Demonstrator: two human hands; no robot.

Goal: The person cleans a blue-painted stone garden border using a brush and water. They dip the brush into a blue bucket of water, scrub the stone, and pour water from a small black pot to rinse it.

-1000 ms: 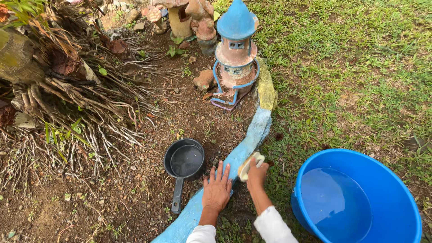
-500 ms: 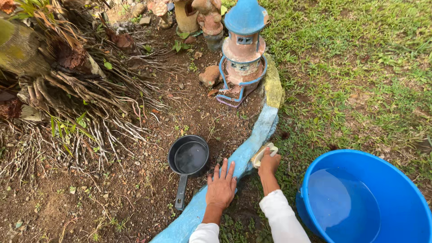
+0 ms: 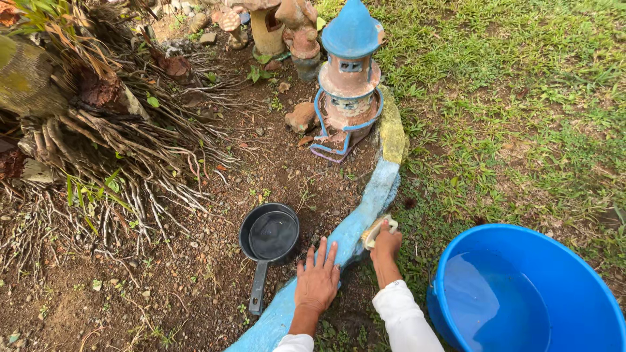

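Note:
My right hand (image 3: 386, 246) grips a yellowish sponge (image 3: 377, 229) and presses it against the side of a low, curved blue-painted garden border (image 3: 375, 195). My left hand (image 3: 317, 279) lies flat with fingers spread on top of the same border, a little nearer to me. A small black saucepan (image 3: 268, 238) holding water sits on the soil just left of my left hand, its handle pointing toward me. The far end of the border is yellowish and mossy.
A large blue basin (image 3: 521, 293) with water stands on the grass at the lower right. A blue-roofed lantern ornament (image 3: 349, 78) stands at the border's far end, with clay figures (image 3: 287, 26) behind. Palm roots (image 3: 111, 150) spread at the left.
My right hand has slid the sponge slightly along the border while the left hand stays flat on it. The view has shifted a little.

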